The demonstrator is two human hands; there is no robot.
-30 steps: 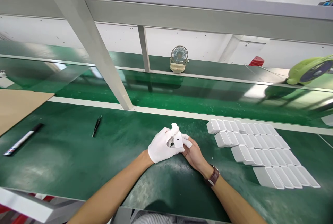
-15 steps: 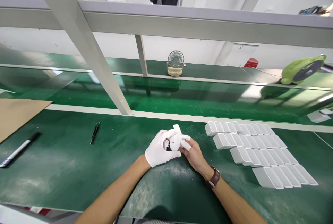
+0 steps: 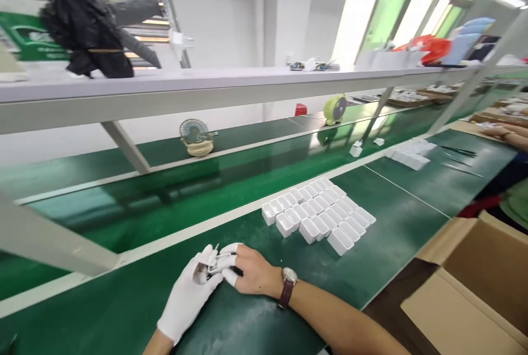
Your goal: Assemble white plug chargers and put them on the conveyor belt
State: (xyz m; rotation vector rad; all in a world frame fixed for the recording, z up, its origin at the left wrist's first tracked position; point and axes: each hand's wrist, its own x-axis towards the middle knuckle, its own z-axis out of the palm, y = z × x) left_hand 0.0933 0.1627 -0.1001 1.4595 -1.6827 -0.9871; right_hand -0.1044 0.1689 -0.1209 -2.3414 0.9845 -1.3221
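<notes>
My left hand [image 3: 187,295], in a white glove, and my bare right hand [image 3: 252,272], with white cots on two fingertips and a brown-strapped watch on the wrist, meet on the green bench mat [image 3: 388,223]. Together they grip a small white plastic part [image 3: 214,265], fingers closed round it; most of the part is hidden. To the right of my hands, rows of several white rectangular cases [image 3: 319,214] lie packed side by side on the mat.
An open cardboard box [image 3: 474,283] stands at the lower right. A small fan [image 3: 197,137] and a green fan [image 3: 336,108] sit beyond the conveyor belt. More white cases [image 3: 408,154] and another person's arm [image 3: 509,136] are further right. A grey overhead rail [image 3: 206,93] crosses above.
The view has swung sharply to the right, so the marker, tweezers and cardboard sheet are out of sight and the box and a neighbour's station appear. My hands still hold the white part together.
</notes>
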